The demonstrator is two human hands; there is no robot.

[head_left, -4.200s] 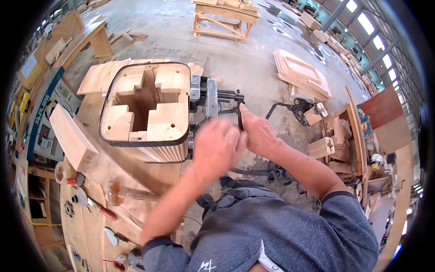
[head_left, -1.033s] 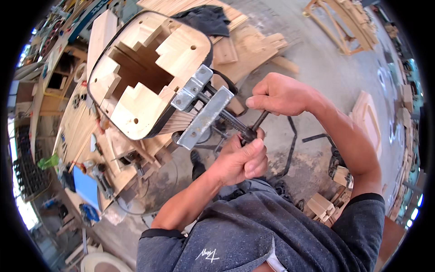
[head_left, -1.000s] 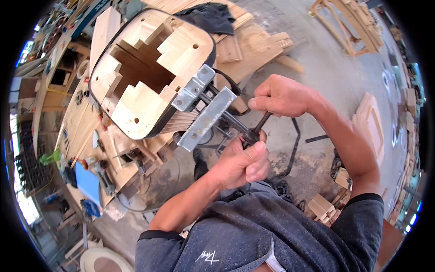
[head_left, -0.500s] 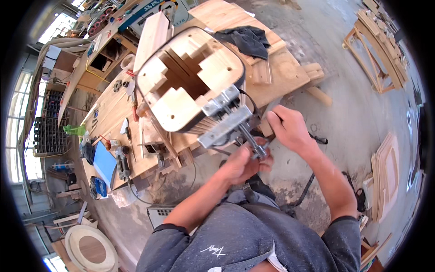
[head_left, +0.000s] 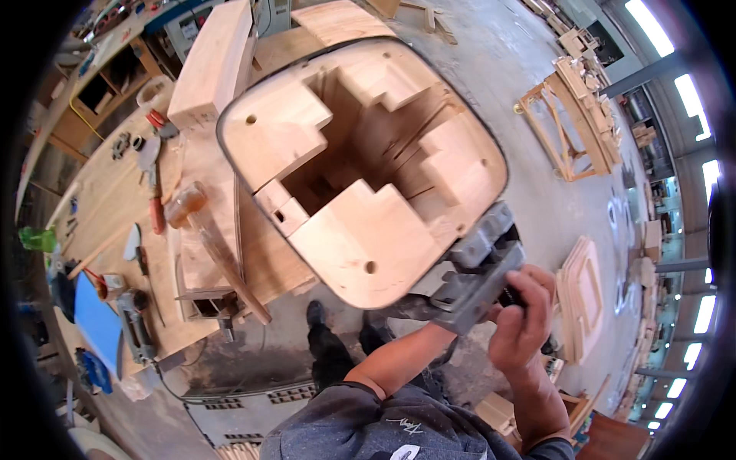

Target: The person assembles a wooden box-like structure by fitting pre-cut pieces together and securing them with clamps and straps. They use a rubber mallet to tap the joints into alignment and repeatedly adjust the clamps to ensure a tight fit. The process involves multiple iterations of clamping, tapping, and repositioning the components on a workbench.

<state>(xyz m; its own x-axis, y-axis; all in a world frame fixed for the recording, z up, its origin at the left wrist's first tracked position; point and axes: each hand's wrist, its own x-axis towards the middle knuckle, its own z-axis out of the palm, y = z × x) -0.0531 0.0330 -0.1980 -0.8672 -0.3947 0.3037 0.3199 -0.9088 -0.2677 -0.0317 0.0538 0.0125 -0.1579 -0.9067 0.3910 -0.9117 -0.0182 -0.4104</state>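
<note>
A large hollow wooden block (head_left: 360, 245) with rounded corners and a stepped opening fills the middle of the view. A dark band runs around its outer edge, meeting the grey metal jaws of a band clamp (head_left: 479, 287) at the near right corner. My right hand (head_left: 525, 318) has its fingers curled at the outer end of this clamp, by a dark part. From below, my left forearm (head_left: 406, 356) reaches behind the clamp, which hides most of that hand and its fingers.
A wooden mallet (head_left: 218, 249) lies on boards left of the block. The workbench (head_left: 100, 207) also bears a power tool (head_left: 136, 326), a blue sheet (head_left: 97, 322) and red-handled tools. Stacked panels (head_left: 580, 299) lean at right, near a wooden frame (head_left: 563, 130).
The block looks larger and its end is seen more fully. The clamp sits further right and lower in view. My right hand has come onto the clamp; my left hand has passed behind it.
</note>
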